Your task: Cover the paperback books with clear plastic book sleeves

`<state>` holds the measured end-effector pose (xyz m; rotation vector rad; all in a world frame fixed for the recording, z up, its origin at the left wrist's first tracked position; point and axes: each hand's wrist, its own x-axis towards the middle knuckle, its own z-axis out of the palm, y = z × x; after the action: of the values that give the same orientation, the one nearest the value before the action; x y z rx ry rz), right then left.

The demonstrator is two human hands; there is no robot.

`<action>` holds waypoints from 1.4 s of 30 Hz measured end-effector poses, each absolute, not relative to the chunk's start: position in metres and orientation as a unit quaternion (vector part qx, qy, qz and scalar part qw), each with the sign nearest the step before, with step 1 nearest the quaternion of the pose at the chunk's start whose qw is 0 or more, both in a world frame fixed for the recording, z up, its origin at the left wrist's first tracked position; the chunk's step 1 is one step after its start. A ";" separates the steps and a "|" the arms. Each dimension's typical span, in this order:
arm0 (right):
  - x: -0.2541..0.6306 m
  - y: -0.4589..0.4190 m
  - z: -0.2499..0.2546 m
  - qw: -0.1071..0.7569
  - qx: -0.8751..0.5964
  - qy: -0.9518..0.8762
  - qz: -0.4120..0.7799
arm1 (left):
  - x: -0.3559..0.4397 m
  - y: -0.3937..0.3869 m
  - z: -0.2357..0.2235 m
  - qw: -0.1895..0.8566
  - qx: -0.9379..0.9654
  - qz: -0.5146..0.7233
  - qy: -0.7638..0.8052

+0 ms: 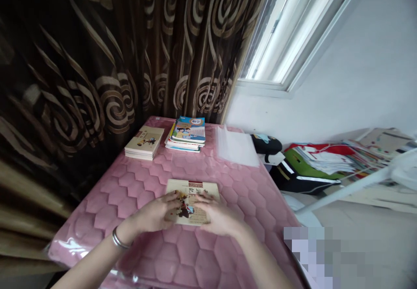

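A cream-coloured book (195, 185) with dark characters and a painted figure on its cover lies flat on a pink quilted table cover (182, 256). My left hand (158, 212) rests over its left side, fingers stretched onto the cover and the thumb by the near edge. On the right side, my right hand (220, 214) touches the same book, with its fingers spread across the cover. Both hands look open rather than wrapped round the book. The hands hide parts of the cover and both side edges.
A stack of similar cream books (145, 143) stands at the back left. Beside it is a pile of colourful textbooks (187, 133), then clear plastic sheets (237, 146). Patterned curtains (130, 63) hang behind. Beyond the right edge are a green-and-black bag (302, 172) and papers (322, 159).
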<state>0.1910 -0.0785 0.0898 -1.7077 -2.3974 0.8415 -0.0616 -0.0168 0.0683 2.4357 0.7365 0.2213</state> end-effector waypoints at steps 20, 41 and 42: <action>0.218 -0.059 0.098 0.095 -0.525 -0.762 0.367 | -0.070 -0.011 0.076 0.331 0.860 0.188 0.340; 0.131 -0.012 0.052 0.186 -0.599 -0.779 0.001 | -0.026 0.071 0.040 0.334 0.616 0.362 0.615; 0.131 -0.012 0.049 0.189 -0.602 -0.776 0.004 | -0.026 0.077 0.038 0.329 0.609 0.359 0.626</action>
<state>0.1313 -0.0124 0.0487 -1.6934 -2.1821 0.0111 -0.0264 0.0774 0.0380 1.5920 1.6384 0.9396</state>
